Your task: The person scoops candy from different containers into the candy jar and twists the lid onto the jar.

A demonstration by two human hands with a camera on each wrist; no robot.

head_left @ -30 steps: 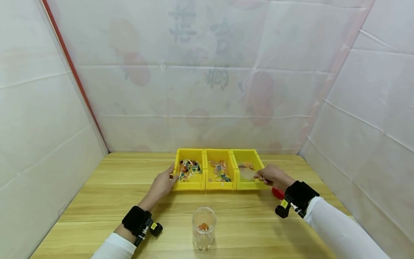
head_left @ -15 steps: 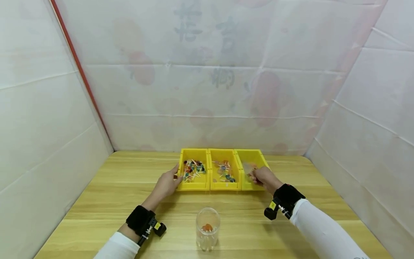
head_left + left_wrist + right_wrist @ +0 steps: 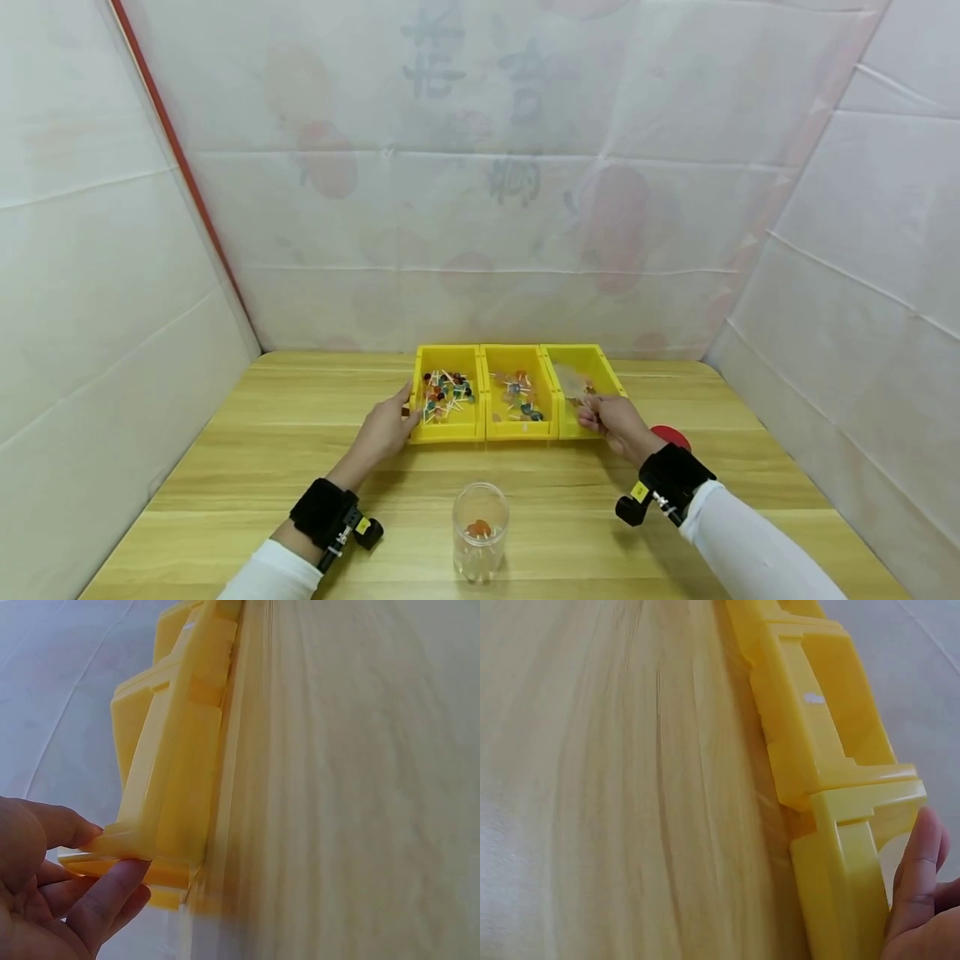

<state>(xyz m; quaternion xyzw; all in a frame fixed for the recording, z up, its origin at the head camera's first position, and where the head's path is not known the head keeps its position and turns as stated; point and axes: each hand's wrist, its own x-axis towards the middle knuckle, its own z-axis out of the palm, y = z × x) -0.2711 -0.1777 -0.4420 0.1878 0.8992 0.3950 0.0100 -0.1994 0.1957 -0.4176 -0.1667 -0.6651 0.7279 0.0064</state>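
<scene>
Beyond the clear jar [image 3: 467,548] at lower centre, my left hand [image 3: 384,432] grips the left bin [image 3: 447,432]; right of centre, my right hand [image 3: 615,421] pinches a pale translucent piece [image 3: 570,381] at the right bin [image 3: 573,430]. I'd pinch lightly, the bins steadied.

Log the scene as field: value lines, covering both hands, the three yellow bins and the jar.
Left hand: grips the left bin by its outer edge
Right hand: at the near end of the right bin, by a translucent piece; grip unclear
Left bin contents: multicoloured lollipops
Middle bin: fewer lollipops
Jar: clear, upright, nearer than the bins, orange candy inside
Red object: partly hidden by right wrist
</scene>
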